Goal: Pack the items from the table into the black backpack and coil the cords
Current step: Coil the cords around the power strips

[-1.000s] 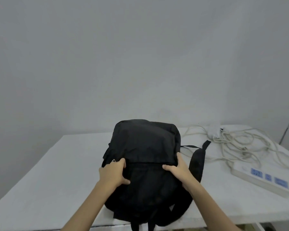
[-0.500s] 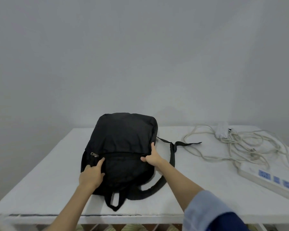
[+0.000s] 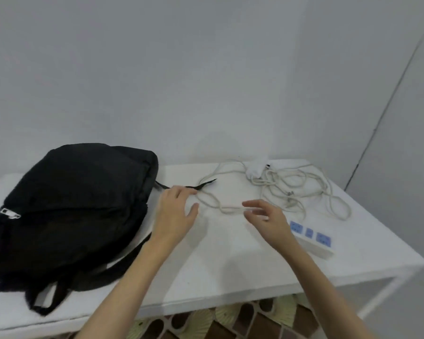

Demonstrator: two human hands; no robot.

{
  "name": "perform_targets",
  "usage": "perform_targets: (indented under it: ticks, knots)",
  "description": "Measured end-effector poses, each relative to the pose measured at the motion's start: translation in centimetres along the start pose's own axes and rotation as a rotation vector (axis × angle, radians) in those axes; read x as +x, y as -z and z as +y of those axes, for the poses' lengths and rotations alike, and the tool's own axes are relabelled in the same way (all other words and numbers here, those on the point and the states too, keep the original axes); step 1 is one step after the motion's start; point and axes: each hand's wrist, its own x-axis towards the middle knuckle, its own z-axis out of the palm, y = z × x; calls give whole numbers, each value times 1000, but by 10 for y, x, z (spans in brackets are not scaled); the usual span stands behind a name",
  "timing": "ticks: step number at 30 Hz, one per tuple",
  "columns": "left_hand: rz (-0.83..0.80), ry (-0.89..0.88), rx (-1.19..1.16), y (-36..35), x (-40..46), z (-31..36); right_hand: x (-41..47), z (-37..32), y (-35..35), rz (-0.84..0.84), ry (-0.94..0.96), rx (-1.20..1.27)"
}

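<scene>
**Packing not begun: the cords are still loose on the desk**

The task looks to be at its very start. The black fabric backpack (image 3: pixel 69 211) lies flat on the white desk (image 3: pixel 230 270), to the left of both hands, and its silver zipper pull (image 3: pixel 10 213) sits at the near left side. I cannot tell whether any compartment is open. Nothing is seen going into it.

The tangled off-white power cords (image 3: pixel 301 189) lie in loose loops beyond and to the right of the right hand, not coiled at all. The white power strip with blue sockets (image 3: pixel 311 237) rests just behind the right hand, partly hidden by the wrist. A small white adapter block (image 3: pixel 256 168) sits at the far end of the cords, well beyond both hands.

The left hand (image 3: pixel 175 215) is released, its fingers spread and relaxed, low over the desk; its fingertips are near the thin black backpack strap (image 3: pixel 201 186) that reaches toward the cords. The right hand (image 3: pixel 267 217) has its fingers at the nearest bend of cord. It seems to be pinching it, but the blur does not let me say surely.

By my judgement, everything is left to do: coil each cord, open the backpack, and put the cords, the strip and the adapter inside.
</scene>
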Motion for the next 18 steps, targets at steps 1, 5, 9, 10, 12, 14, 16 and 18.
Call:
perform_targets:
  ticks: [1,5,9,10,12,14,16,18]
  knots:
    - [-74,-18,-40,-22,4,15,1,17,25,57,-1,-76]
    - [-301,-99,-117,-88,16,64,6,63,90,115,-59,-200]
    - [-504,-211,-124,-137,22,108,16,96,119,101,-90,-223]
    - [-563,-232,-114,-148,21,118,20,102,125,96,-103,-212]
    - [-673,-278,-77,-169,16,131,25,110,132,96,-135,-164]
    - [-735,-340,-28,-186,12,137,31,114,138,112,-156,-76]
    - [-694,-407,9,-192,16,137,35,114,144,126,-198,68]
    - [-586,-443,-61,-188,25,132,39,114,150,128,-242,208]
